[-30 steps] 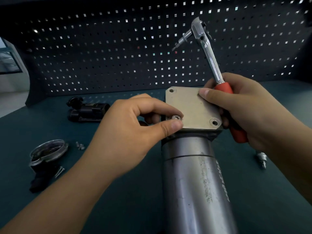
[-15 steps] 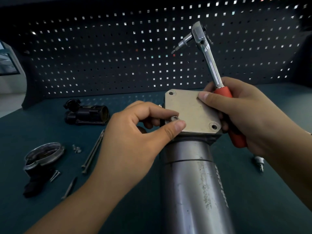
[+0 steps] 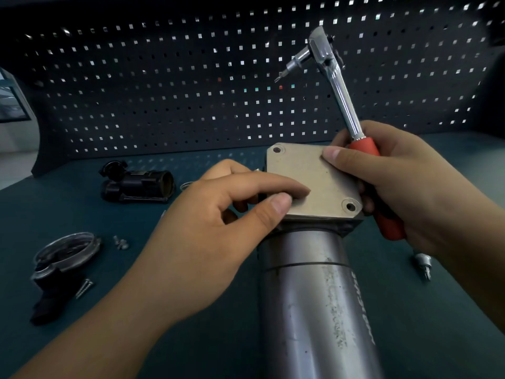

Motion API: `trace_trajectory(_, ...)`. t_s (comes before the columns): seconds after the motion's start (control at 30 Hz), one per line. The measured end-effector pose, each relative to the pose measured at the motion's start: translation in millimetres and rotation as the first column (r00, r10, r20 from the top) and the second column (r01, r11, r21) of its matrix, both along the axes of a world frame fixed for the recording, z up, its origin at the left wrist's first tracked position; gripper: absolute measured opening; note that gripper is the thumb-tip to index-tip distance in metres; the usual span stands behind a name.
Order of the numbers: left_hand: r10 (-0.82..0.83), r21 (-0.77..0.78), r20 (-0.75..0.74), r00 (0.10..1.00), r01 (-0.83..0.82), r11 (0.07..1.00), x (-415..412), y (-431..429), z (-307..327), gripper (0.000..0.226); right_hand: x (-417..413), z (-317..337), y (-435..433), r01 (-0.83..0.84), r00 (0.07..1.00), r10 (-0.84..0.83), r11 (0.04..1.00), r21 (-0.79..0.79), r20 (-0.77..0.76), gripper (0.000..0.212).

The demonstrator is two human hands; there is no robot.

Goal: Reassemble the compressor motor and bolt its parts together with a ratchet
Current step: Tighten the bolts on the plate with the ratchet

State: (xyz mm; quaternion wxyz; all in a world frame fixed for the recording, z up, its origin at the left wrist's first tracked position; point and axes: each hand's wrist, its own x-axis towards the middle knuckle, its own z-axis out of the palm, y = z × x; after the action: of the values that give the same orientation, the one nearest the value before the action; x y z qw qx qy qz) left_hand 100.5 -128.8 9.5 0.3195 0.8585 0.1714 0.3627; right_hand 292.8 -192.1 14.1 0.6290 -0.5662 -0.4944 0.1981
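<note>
The motor (image 3: 314, 296), a grey steel cylinder, stands on end on the teal bench (image 3: 442, 329), near the middle of the view. A square metal plate (image 3: 308, 176) lies on its top end, with open bolt holes showing at the far left and near right corners.

The left hand (image 3: 218, 228) reaches in from the left. Its thumb and forefinger close on the plate's near left corner, the forefinger on top and the thumb at the edge. Whether anything small sits between them is hidden.

The right hand (image 3: 396, 181) is wrapped round the red handle of the ratchet (image 3: 344, 105), with its thumb laid on the plate's far right edge. The ratchet's shaft tilts up and away, its head high in front of the pegboard (image 3: 164, 91), with a bit pointing down to the left.

On the bench to the left lie a black part (image 3: 136, 184), a round metal cap (image 3: 68, 250), two small bolts (image 3: 120, 242) and a screw (image 3: 84, 288). A loose socket (image 3: 423, 265) lies to the right of the motor.
</note>
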Motion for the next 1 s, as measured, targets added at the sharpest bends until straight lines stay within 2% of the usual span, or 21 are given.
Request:
trace_trajectory(0.37, 0.044, -0.02, 0.135, 0.99, -0.042, 0.999, 8, 0, -6, 0.012, -1, 1, -2, 0.002, 1.0, -0.002, 1.0, -0.007, 0.004, 0.014)
trace_trajectory(0.5, 0.054, -0.018, 0.148, 0.988, -0.051, 0.999, 9, 0, -8, 0.022, 0, 0, -2, -0.006, 1.0, 0.006, 1.0, -0.003, 0.007, 0.014)
trace_trajectory(0.63, 0.06, -0.025, 0.177, 0.982, -0.057, 0.998, 8, 1, -13, 0.02, 2, 0, -2, -0.009, 0.999, 0.008, 1.0, 0.017, 0.035, 0.015)
trace_trajectory(0.8, -0.011, -0.135, 0.347, 0.938, 0.061, 0.989, 7, 4, -15, 0.015, 5, -1, -2, 0.008, 0.995, -0.015, 0.997, 0.077, 0.095, 0.01)
trace_trajectory(0.9, -0.04, -0.201, 0.44, 0.897, 0.141, 0.969, 4, 4, -13, 0.021, 5, -2, 0, 0.003, 0.993, -0.014, 0.995, 0.095, 0.116, 0.008)
trace_trajectory(1.0, 0.067, -0.152, 0.435, 0.898, 0.0, 0.988, 1, 4, -16, 0.015, 6, -5, 3, -0.001, 0.995, -0.012, 0.993, 0.119, 0.103, 0.013)
